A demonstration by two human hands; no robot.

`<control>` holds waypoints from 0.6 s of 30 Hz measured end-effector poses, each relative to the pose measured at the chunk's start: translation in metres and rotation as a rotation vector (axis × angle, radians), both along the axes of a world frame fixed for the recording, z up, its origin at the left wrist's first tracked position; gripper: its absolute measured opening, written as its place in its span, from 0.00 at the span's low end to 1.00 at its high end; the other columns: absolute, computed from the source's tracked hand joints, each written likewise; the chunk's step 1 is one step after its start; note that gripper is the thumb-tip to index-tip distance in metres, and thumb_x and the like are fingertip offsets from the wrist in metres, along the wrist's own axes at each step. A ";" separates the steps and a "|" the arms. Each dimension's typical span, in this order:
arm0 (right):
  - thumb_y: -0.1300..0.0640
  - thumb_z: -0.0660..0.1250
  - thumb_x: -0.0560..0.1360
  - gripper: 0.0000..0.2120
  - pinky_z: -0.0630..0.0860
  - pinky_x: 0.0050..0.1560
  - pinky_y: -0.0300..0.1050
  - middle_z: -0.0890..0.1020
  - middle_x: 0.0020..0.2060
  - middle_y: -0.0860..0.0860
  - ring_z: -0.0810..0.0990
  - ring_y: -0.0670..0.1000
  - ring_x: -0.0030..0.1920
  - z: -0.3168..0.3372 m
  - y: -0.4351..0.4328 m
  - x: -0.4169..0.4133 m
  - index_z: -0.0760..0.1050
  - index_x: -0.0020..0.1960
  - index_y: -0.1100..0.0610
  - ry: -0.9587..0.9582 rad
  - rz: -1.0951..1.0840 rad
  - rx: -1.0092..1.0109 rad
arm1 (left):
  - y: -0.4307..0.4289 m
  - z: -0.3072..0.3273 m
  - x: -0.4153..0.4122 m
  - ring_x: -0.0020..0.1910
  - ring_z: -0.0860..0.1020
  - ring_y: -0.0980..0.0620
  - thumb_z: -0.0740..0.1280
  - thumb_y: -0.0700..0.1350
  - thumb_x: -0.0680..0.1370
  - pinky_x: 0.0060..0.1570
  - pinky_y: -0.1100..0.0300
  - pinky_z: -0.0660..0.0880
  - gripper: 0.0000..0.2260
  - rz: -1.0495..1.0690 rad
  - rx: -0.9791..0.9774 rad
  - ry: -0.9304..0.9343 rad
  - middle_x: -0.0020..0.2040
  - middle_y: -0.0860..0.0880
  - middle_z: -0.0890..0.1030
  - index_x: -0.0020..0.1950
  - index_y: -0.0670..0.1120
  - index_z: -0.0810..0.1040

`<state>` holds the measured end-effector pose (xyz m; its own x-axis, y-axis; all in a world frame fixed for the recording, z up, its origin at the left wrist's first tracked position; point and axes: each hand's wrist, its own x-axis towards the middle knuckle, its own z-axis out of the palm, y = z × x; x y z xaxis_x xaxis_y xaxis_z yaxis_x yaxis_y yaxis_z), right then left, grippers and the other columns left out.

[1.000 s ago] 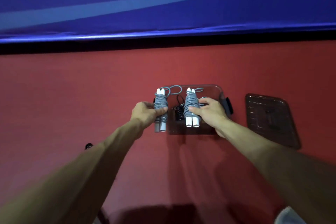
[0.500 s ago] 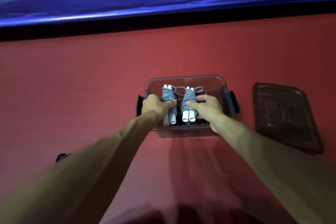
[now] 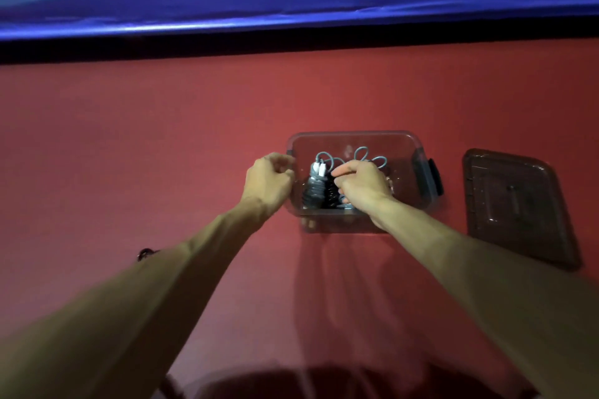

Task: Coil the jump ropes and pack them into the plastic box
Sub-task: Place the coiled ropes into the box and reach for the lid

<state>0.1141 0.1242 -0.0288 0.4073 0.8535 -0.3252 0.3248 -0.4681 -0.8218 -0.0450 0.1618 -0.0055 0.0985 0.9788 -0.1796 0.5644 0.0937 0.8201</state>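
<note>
Letting go, my left hand (image 3: 269, 183) has come out of the plastic box (image 3: 356, 134). It sits at the box's 9 o'clock side, fingers curled on nothing. One gray jump rope (image 3: 315, 186) now lies inside, wound tight, white handles toward 12. My right hand (image 3: 363, 186) is over the other rope (image 3: 361, 152). I cannot tell if those fingers pinch it. Nearly packed, I think. The lid (image 3: 515, 204) waits at 3 o'clock.

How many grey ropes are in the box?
2. The left rope lies in the plastic box near its left wall; the right rope is mostly hidden under the right hand, loops showing. More may be hidden.
</note>
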 end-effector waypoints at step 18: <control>0.59 0.69 0.72 0.09 0.77 0.56 0.50 0.80 0.42 0.50 0.77 0.52 0.45 -0.032 -0.036 -0.207 0.73 0.38 0.47 0.025 0.422 -0.199 | -0.073 -0.039 -0.243 0.46 0.81 0.43 0.63 0.35 0.74 0.47 0.53 0.77 0.10 0.207 -0.172 0.303 0.45 0.42 0.83 0.48 0.41 0.84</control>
<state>-0.0928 0.0885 -0.0612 0.0279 0.8629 -0.5047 0.5017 -0.4487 -0.7395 -0.2884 0.0884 -0.0445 -0.1802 0.9254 -0.3335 0.7330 0.3524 0.5818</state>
